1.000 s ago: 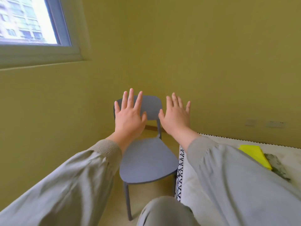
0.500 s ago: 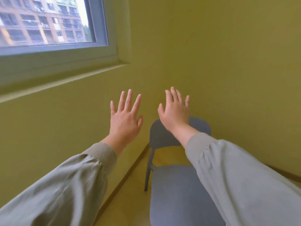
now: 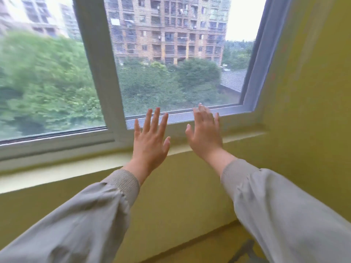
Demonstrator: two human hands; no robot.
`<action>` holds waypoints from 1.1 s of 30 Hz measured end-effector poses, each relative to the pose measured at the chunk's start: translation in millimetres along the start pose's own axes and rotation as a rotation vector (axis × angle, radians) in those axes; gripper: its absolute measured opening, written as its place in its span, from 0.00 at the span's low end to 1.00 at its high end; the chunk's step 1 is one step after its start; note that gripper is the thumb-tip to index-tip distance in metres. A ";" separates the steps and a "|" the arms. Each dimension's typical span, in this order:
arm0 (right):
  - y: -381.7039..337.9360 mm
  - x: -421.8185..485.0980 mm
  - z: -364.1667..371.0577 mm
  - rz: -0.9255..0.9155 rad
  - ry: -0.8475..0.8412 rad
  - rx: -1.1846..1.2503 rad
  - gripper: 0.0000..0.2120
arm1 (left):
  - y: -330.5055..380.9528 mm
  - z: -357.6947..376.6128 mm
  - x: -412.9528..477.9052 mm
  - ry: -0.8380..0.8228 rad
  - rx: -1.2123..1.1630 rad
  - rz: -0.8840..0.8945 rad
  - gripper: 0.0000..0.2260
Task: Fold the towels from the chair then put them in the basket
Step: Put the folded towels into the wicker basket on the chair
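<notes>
Both hands are empty, with fingers straight and spread wide, backs toward the camera and palms toward the glass. The left hand (image 3: 150,141) is at the centre of the frame; the right hand (image 3: 206,135) is just beside it, apart from it, and slightly blurred. The fingertips of both overlap the lower rail of the window (image 3: 171,76) in the picture; whether they touch it cannot be told. The left sleeve (image 3: 76,224), grey with a ribbed cuff, runs in from the lower left corner, and the right sleeve (image 3: 284,215) from the lower right.

The window fills the upper half, divided by a pale upright bar (image 3: 100,73). Through it appear an apartment block (image 3: 167,29) at top centre and trees (image 3: 47,82) at left. A pale sill (image 3: 57,173) crosses below the window, above a yellow-green wall (image 3: 180,186). At bottom right, on the floor (image 3: 209,243), lies a blurred grey shape (image 3: 245,251) that cannot be identified.

Where the towels, the chair and the basket are cannot be told from this view.
</notes>
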State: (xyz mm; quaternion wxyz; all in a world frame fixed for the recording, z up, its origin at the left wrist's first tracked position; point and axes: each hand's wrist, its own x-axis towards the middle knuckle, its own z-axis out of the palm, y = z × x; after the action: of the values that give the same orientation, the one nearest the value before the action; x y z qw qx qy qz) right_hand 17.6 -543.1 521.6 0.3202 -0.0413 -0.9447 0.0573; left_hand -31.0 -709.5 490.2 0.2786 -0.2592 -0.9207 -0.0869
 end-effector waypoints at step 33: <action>-967.4 -262.9 85.0 -1.054 -0.320 0.804 0.22 | -602.1 -358.8 -670.6 -0.094 0.691 -1.202 0.30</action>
State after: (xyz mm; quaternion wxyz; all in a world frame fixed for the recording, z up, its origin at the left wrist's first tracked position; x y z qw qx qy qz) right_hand 134.0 -1538.0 427.2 0.1523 0.5557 -0.7796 0.2456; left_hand 296.8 -1618.5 404.4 0.2084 0.3957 -0.8905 0.0834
